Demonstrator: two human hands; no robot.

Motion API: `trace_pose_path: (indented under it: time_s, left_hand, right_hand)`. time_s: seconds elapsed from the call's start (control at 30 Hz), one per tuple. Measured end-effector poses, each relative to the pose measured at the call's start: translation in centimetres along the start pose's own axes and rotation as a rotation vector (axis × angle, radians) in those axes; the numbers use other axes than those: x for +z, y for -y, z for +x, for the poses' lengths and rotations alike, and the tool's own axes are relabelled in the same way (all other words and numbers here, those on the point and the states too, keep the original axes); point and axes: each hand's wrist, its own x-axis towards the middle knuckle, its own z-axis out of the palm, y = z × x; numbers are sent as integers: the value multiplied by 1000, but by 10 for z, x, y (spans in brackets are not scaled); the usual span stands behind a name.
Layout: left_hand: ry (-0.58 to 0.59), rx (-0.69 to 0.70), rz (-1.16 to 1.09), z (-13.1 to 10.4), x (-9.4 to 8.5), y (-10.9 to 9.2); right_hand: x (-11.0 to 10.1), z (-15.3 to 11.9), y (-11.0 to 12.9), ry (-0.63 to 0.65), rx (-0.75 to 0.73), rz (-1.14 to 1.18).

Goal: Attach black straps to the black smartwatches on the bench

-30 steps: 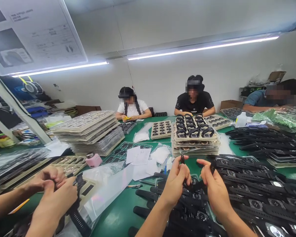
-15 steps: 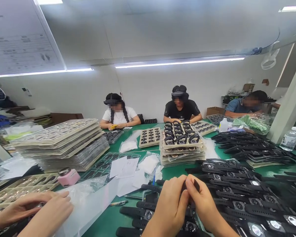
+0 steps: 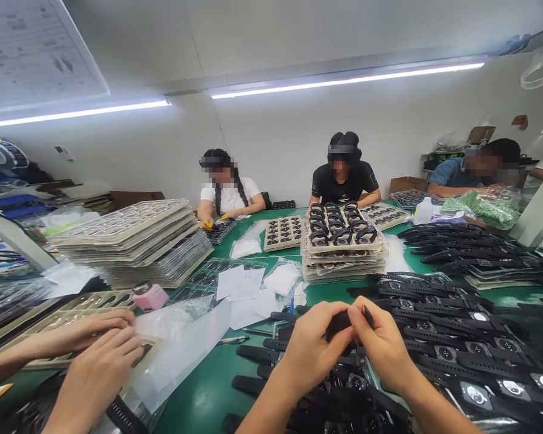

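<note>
While both hands are up close together over the watches, I'll use the tray stack as the landmark, since it's hard to miss with strapped watches standing in its top tray. The left hand is nearer the camera than the tray stack, fingers curled in and thumb narrowed down on a black strap. The right hand is right beside it, thumb and forefinger pinched on that same strap, with one dark end poking up past the fingertips. Most of it is hidden by the hands, so I can't tell if there's a watch case on it.

Rows of black-banded watches cover the green table in front of the tray stack and off to its right. Left of the tray stack you get some white papers, then a pink bottle, with a taller tray pile behind that bottle. Way left and nearer than the tray stack are a co-worker's hands; can't tell what those fingers are gripping. Past the tray stack sits a person in a black shirt, head bowed.
</note>
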Motion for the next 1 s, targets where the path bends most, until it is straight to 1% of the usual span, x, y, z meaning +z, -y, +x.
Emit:
trace_pose_path:
  time_s: [0.13, 0.3, 0.4, 0.57, 0.63, 0.7, 0.77, 0.83, 0.9, 0.97, 1.0]
  left_hand:
    - [-29, -59, -36, 1, 4, -1]
    - [-45, -126, -86, 1, 5, -5]
    - [-32, -154, -99, 2, 3, -8]
    - [0, -177, -89, 3, 0, -7]
    - [11, -178, -89, 3, 0, -6]
    - [16, -179, -89, 2, 1, -5]
    - [3, -163, -95, 0, 4, -5]
    - [-17, -117, -114, -2, 9, -4]
    - [-27, -60, -138, -4, 14, -1]
    - [-66, -35, -155, -6, 18, 3]
    - [-102, -45, -163, -6, 19, 5]
  right_hand:
    - [6, -1, -4, -80, 60, 211]
    - [12, -4, -8, -183, 195, 479]
    - [14, -5, -7, -266, 245, 544]
    - [19, -4, 1, -423, 303, 582]
    - [20, -2, 4, -460, 311, 594]
    - [20, -1, 3, -450, 311, 601]
    - [20, -1, 0, -390, 305, 592]
    - [20, -3, -5, -314, 297, 573]
    - [21, -5, -8, -266, 282, 541]
    - [22, -7, -10, -234, 214, 520]
    - [22, -8, -9, -216, 162, 518]
